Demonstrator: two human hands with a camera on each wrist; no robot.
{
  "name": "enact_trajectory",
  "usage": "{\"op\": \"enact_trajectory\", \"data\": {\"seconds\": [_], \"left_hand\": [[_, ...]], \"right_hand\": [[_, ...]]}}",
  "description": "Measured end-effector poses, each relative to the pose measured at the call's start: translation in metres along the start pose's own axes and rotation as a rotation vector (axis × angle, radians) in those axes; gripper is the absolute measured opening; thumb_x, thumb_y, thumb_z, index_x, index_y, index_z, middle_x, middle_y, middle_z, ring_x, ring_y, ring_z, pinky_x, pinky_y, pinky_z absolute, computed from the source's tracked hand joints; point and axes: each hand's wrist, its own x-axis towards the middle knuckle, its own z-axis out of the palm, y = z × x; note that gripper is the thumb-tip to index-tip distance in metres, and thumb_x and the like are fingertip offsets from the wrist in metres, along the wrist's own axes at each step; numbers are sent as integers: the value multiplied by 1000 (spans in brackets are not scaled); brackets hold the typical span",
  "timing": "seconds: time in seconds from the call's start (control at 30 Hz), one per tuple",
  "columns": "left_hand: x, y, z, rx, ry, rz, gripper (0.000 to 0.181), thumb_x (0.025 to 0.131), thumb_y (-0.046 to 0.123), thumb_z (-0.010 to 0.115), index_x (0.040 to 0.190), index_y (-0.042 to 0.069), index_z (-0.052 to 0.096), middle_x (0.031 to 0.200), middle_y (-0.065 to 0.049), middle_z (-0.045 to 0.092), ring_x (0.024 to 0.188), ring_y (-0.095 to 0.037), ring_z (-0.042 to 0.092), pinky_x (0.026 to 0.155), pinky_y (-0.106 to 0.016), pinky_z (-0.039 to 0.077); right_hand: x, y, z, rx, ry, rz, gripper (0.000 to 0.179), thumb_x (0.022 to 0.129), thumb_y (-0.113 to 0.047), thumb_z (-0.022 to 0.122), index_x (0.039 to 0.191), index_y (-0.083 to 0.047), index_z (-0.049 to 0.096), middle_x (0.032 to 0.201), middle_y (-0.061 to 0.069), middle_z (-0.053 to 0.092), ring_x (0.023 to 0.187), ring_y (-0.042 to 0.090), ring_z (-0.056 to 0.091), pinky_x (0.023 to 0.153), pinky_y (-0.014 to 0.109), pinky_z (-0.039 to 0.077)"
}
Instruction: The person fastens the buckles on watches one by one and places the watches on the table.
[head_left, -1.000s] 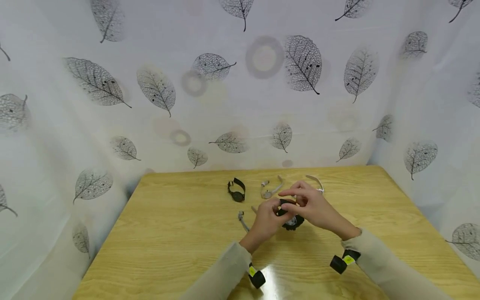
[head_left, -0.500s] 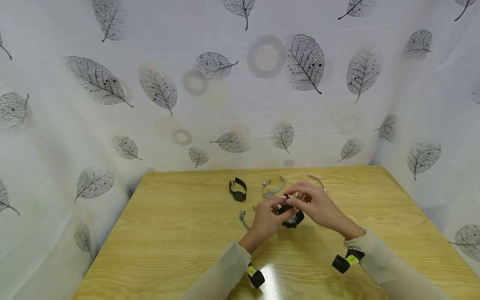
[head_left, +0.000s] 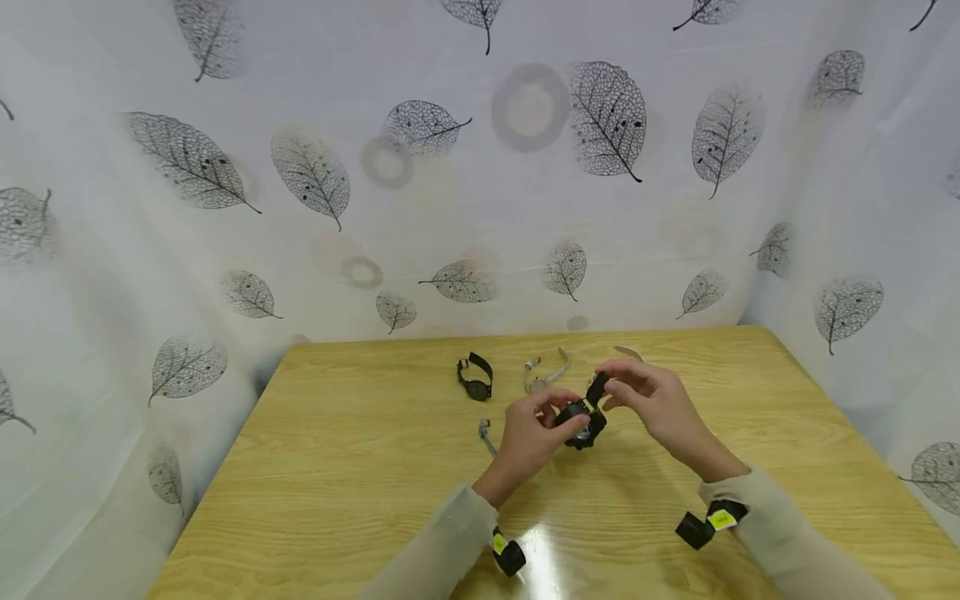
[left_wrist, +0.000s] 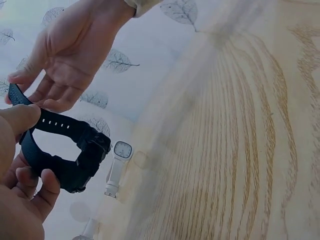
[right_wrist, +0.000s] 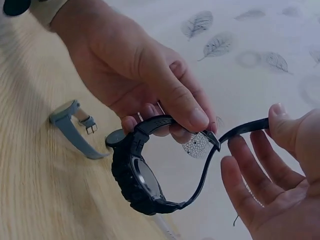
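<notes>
Both hands are on a chunky black wristwatch (head_left: 595, 429), held just above the table. My left hand (head_left: 528, 437) grips its strap near the buckle, with the thumb on top and the fingers beneath. In the right wrist view, the black strap (right_wrist: 200, 180) forms a loop below the case (right_wrist: 132, 182) and passes by the buckle. Its free end lies between the thumb and fingers of my right hand (head_left: 663, 412). In the left wrist view, a row of holes shows in the band (left_wrist: 55, 122).
Other watches lie around on the wooden table (head_left: 337, 467). A thin black one (head_left: 477, 390) is at the back, a white one (head_left: 540, 384) beside it. A grey-blue one (right_wrist: 75, 132) sits left of the left hand. A pale strap (head_left: 628, 352) shows behind the right hand. A leaf-patterned curtain (head_left: 450, 200) hangs behind.
My right hand has moved from above the strap out to the right, the strap's free end now pinched and angled upward. The left hand keeps its hold in nearly the same place.
</notes>
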Motion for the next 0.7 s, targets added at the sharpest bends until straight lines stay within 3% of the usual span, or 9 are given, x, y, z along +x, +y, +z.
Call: {"op": "enact_trajectory", "data": {"seconds": [0.13,0.33,0.7], "left_hand": [[-1,4,2,-11,5,15,22,91,17,81,112,13,76,87,-4,65,54,-13,37,50,-18,34],[-1,-3,5,-14,10,20,21,92,20,81,111,15,74,87,-2,66,53,-10,36,49,-19,34],[-1,-8,9,-32,3,77,13,93,10,78,105,9,75,102,-7,73,50,-15,33,48,-20,32]], "right_hand": [[-4,8,-3,222,-17,35,27,107,-6,54,130,6,61,121,5,67,102,20,71,86,39,61],[-7,14,-3,475,-47,44,27,109,-4,48,131,0,63,121,3,67,108,17,68,90,37,60],[-8,21,-4,521,-53,62,28,110,-6,46,133,-1,61,124,5,64,107,18,67,91,36,60]]}}
